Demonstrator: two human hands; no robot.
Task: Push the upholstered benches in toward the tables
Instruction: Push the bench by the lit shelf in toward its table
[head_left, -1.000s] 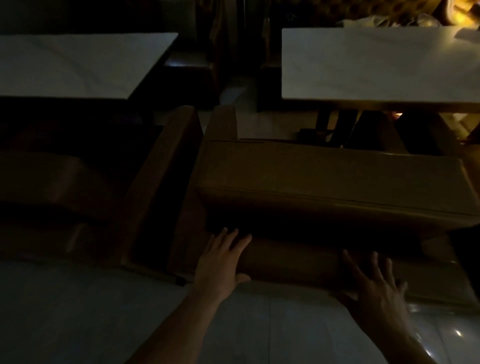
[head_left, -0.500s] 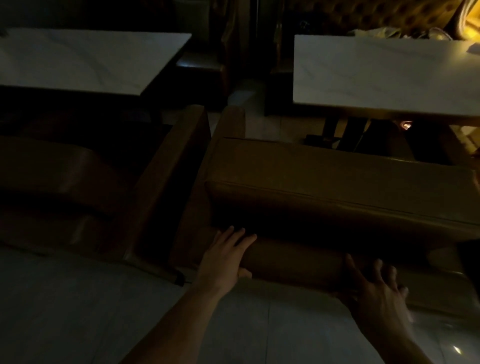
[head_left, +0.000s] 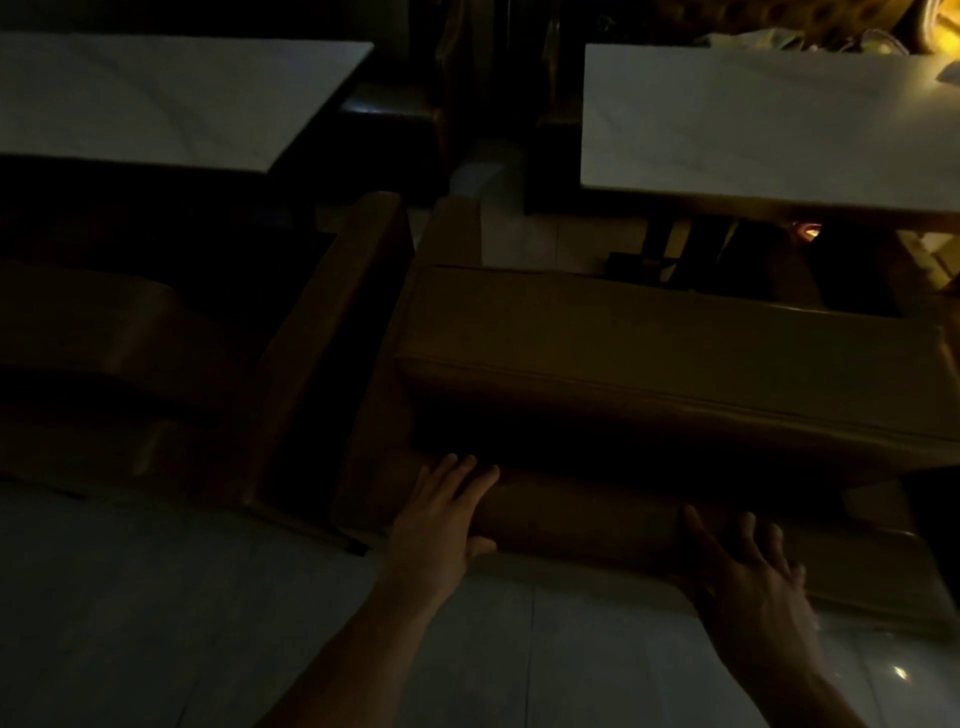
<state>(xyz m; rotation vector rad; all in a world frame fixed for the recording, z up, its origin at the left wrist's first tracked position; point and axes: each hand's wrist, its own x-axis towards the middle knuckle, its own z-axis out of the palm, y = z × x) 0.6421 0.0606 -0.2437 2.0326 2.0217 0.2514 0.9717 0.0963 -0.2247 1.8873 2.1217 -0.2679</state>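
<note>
A brown upholstered bench (head_left: 649, 343) stands below me in dim light, its seat facing a white table (head_left: 753, 119) at the upper right. My left hand (head_left: 441, 519) lies flat on the bench's rounded back rail, fingers spread. My right hand (head_left: 748, 571) presses flat on the same rail further right. A second brown bench (head_left: 130, 353) stands to the left, in front of another white table (head_left: 156, 93). Neither hand wraps around anything.
A narrow gap (head_left: 311, 441) separates the two benches. Pale tiled floor (head_left: 156, 623) spreads under my arms. Dark table legs (head_left: 670, 249) show beneath the right table. Tufted seating and some clutter (head_left: 769, 36) sit behind the right table.
The right bench and table sit slightly lower in view than a second ago. Both hands stay flat on the back rail, the right hand shifted a little along it.
</note>
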